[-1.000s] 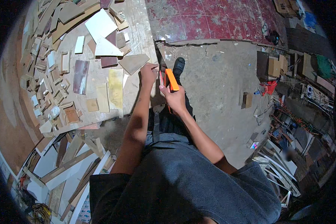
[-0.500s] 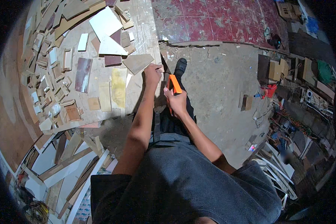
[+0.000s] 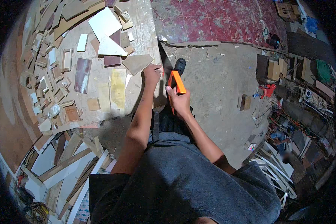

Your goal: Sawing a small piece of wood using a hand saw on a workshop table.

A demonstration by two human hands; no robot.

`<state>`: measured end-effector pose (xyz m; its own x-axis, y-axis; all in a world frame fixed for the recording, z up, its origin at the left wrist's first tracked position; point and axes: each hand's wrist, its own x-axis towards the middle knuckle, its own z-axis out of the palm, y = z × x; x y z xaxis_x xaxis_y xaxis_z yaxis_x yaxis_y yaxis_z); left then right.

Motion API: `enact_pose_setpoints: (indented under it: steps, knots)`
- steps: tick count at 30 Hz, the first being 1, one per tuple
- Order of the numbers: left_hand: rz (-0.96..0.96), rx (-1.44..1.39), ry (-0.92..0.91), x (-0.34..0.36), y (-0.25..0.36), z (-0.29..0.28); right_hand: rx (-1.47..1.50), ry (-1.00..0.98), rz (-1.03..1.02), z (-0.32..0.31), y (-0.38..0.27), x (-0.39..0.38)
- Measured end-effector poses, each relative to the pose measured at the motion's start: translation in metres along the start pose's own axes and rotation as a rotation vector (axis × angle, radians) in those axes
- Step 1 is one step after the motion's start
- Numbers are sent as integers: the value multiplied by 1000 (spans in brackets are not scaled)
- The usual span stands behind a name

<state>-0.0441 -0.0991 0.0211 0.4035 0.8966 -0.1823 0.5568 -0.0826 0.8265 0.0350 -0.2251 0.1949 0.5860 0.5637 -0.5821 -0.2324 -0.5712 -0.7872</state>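
My right hand (image 3: 180, 100) is wrapped round the orange handle of a hand saw (image 3: 179, 82). The saw's dark blade (image 3: 165, 56) points away from me, along the right edge of the wooden worktable (image 3: 145, 35). At that same edge, my left hand (image 3: 152, 74) is closed, resting on the tabletop with its fingertips just left of the blade. What those fingers pinch or press is too small to make out. Just beyond the left hand lies a grey-brown angled board offcut (image 3: 137, 64). A yellow-stained board (image 3: 118, 89) lies to its left.
Wood offcuts (image 3: 67, 59) crowd the table's left side, with white panels (image 3: 104, 23) farther back. Leaning boards (image 3: 69, 164) fill the lower left. Concrete floor (image 3: 216, 93) extends rightward to clutter, a red container (image 3: 268, 90) and cables. Red tiled flooring (image 3: 220, 22) lies beyond.
The saw's handle has shifted slightly to the right with my right hand, and more of its blade shows along the table edge. My left hand has stayed almost in place.
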Motion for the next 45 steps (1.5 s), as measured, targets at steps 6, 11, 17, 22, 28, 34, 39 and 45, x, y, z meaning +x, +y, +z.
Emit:
enact_pose_setpoints:
  steps: [6,11,17,22,28,34,39,45]
  knots:
    - [-48,5,-20,-1,10,-1,20,-29,28,12,-9,-1]
    - [-21,3,12,-2,4,-1,-29,-142,-99,19,-13,4]
    - [-52,-15,25,3,-6,7,29,-147,5,27,-31,10]
    - [8,48,21,9,-29,12,-18,-174,-14,30,-40,18]
    - [-18,-3,9,-5,0,15,46,-131,24,5,-37,34]
    - [-103,-93,16,9,-2,3,69,-206,69,9,-44,36]
    - [-13,117,18,6,4,2,19,-223,71,-3,-52,47]
    - [-109,105,32,0,16,-6,31,-226,39,-5,-35,58]
